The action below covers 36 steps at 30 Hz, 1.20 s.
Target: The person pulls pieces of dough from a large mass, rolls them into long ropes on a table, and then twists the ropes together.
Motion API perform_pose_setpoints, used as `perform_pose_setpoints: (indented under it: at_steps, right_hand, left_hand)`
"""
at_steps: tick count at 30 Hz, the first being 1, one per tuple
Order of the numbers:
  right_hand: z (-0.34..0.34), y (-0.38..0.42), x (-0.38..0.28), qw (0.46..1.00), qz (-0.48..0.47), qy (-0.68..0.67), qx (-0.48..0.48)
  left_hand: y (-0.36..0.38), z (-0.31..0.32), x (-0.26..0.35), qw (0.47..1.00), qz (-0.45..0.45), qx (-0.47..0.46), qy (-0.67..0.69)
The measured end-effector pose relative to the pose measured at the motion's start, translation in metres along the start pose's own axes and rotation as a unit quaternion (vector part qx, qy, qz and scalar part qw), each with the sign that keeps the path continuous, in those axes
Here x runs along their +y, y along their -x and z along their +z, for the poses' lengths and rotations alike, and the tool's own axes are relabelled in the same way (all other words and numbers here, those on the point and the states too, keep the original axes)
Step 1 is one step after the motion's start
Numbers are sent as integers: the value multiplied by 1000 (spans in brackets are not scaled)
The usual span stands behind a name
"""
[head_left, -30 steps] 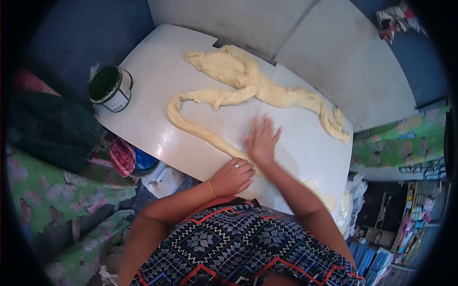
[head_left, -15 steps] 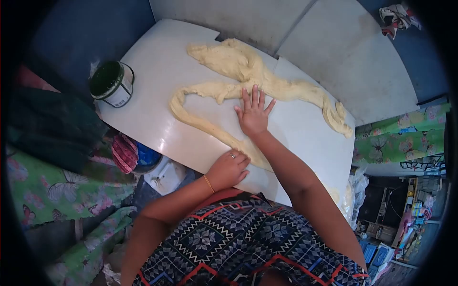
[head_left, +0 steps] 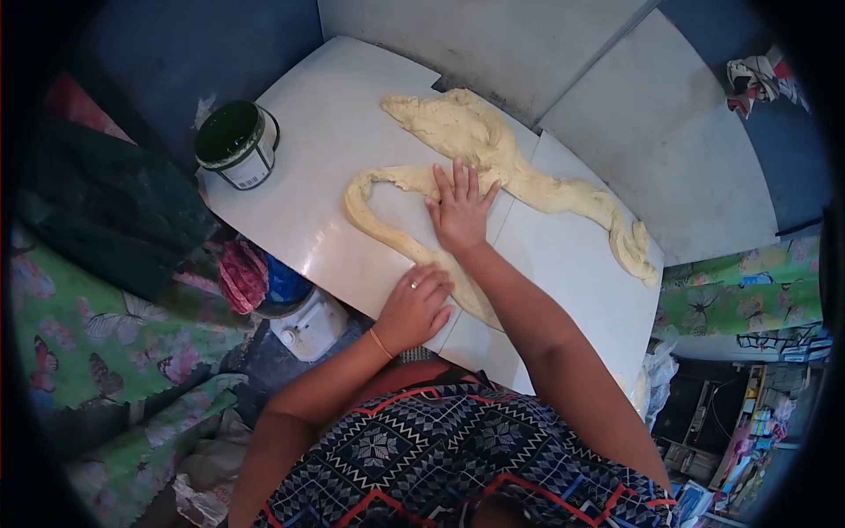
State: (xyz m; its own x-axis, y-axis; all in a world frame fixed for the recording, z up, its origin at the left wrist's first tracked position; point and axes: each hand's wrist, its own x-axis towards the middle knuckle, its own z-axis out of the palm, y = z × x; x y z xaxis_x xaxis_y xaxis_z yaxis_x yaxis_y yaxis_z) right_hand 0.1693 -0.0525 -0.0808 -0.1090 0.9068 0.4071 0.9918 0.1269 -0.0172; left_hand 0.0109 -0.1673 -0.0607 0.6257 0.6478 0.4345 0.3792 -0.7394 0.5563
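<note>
A long rope of pale yellow dough (head_left: 377,226) loops across the white tabletop (head_left: 330,114). It joins a thicker, lumpy mass of dough (head_left: 471,132) along the far side. My right hand (head_left: 461,214) lies palm down with spread fingers, its fingertips on the upper stretch of the rope. Closer to my body, my left hand (head_left: 416,304), with a ring and a thin bracelet, rests on the lower stretch, fingers laid over the dough and thumb apart. My forearms hide part of the rope's near end.
A green-rimmed bucket (head_left: 255,167) stands at the table's left edge. Grey panels (head_left: 651,132) rise behind the table. Below the left edge are a white plastic container (head_left: 310,326) and a crumpled pink cloth (head_left: 242,276). Cluttered shelves (head_left: 757,405) stand at the right.
The whole view has shifted, so the table and bucket appear farther right. My left hand has moved slightly up along the rope; my right hand stays spread on the dough.
</note>
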Motion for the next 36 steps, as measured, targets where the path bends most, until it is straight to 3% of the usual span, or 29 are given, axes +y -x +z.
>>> perform_pose_setpoints:
  at_steps: [2,3,4,6,8,10,12,13,14,16,18,20,21,22,24,28,30,32,34,35,36]
  right_hand:
    - [10,-3,-12,999,24,-19,33]
    - [13,9,-26,998,-18,-54,31]
    - [12,12,-32,994,-65,-86,23]
    - [12,3,-27,992,-36,-119,15]
    - [12,-24,-20,998,-47,23,31]
    - [15,-32,-35,998,-31,27,54]
    - [5,-15,-56,983,-110,-84,-116]
    - [-7,-25,-58,982,-38,-66,-170]
    - [1,-33,-51,981,-40,-66,-177]
    - [20,-47,-40,996,-81,-27,22]
    - [29,-50,-53,997,-63,-46,31]
    - [32,-25,-70,986,-162,-4,43]
    - [38,-20,-64,973,-204,-64,81]
    - [29,-32,-60,974,-207,-60,76]
    - [18,-54,-56,992,-105,-62,30]
    - [29,-55,-85,993,-106,-16,54]
    - [42,-41,-83,977,-147,-99,115]
    - [26,-59,-79,983,-116,-127,67]
    - [18,-75,-77,975,-219,6,37]
    - [23,-69,-76,976,-212,6,45]
    - [36,-54,-71,951,-305,-30,41]
  left_hand:
    - [-13,-16,-7,993,-43,37,-100]
    - [-10,-15,-18,991,-69,18,-118]
    - [-10,-16,-27,990,-73,29,-118]
    - [1,-13,-34,994,-77,8,-72]
    - [0,-13,-26,993,-68,12,-96]
    - [-6,-14,-33,994,-76,9,-84]
    - [-9,-15,-34,994,-70,38,-75]
    - [-6,-14,-31,993,-70,40,-82]
    - [-3,-14,-28,993,-69,39,-90]
    - [-2,-15,-29,992,-68,36,-95]
    - [-3,-14,-33,993,-75,16,-88]
    - [-4,-12,-33,993,-58,48,-96]
    - [-3,-10,-34,992,-51,56,-101]
    - [-4,-11,-30,992,-47,59,-104]
    - [-2,-12,-26,992,-70,31,-97]
    - [-6,-15,-33,993,-80,25,-84]
    - [-3,-9,-29,990,-68,50,-109]
    - [-4,-12,-25,992,-91,16,-81]
    - [-8,-16,-29,992,-105,-2,-68]
    - [-6,-17,-31,992,-97,-6,-74]
    - [-2,-14,-31,993,-84,10,-81]
